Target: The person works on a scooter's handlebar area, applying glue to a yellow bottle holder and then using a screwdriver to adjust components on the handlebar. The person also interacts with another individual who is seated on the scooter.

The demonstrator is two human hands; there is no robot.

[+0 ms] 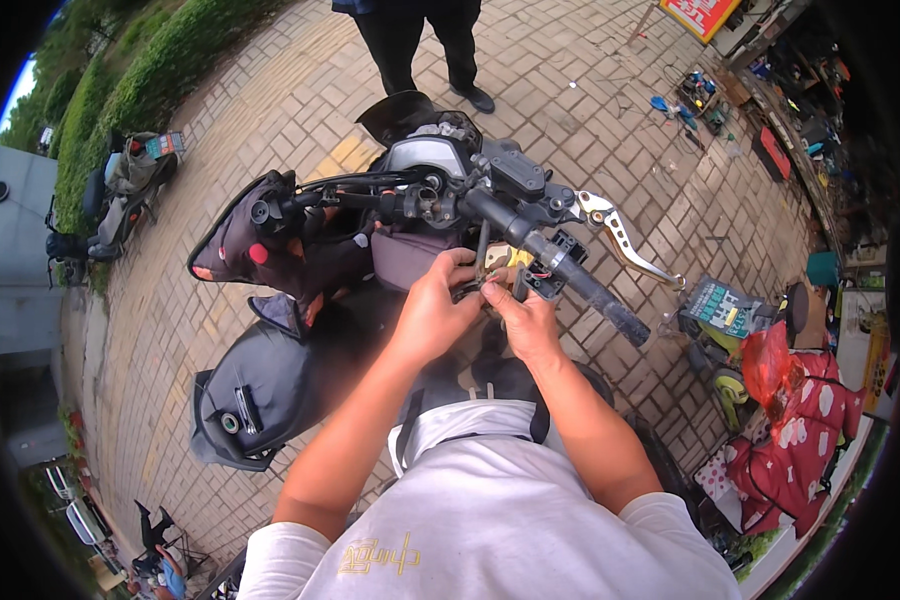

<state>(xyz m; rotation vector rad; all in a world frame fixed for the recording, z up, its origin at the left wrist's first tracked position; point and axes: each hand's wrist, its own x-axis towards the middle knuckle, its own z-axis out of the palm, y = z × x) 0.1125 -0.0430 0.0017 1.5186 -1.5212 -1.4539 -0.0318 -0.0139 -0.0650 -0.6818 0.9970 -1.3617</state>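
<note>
Below the right side of a motorcycle handlebar [592, 293], my left hand [438, 308] and my right hand [526, 322] meet, fingertips almost touching. Both are closed in a pinch, and what lies between the fingers is too small and hidden to name. Close by my right hand, an opened black switch housing [542, 284] hangs under the bar with thin wires at it. A black cable [483, 245] runs down from the bar to my left fingers. Further along the bar are a silver brake lever [620, 232] and a black fluid reservoir [513, 172].
A dark padded hand cover [255, 232] hangs on the left grip. The black seat [280, 375] lies to my left. A person's legs [417, 45] stand beyond the motorcycle. At right are a red patterned cover [795, 440] and tools [703, 92] on brick paving. Parked scooters [120, 200] stand far left.
</note>
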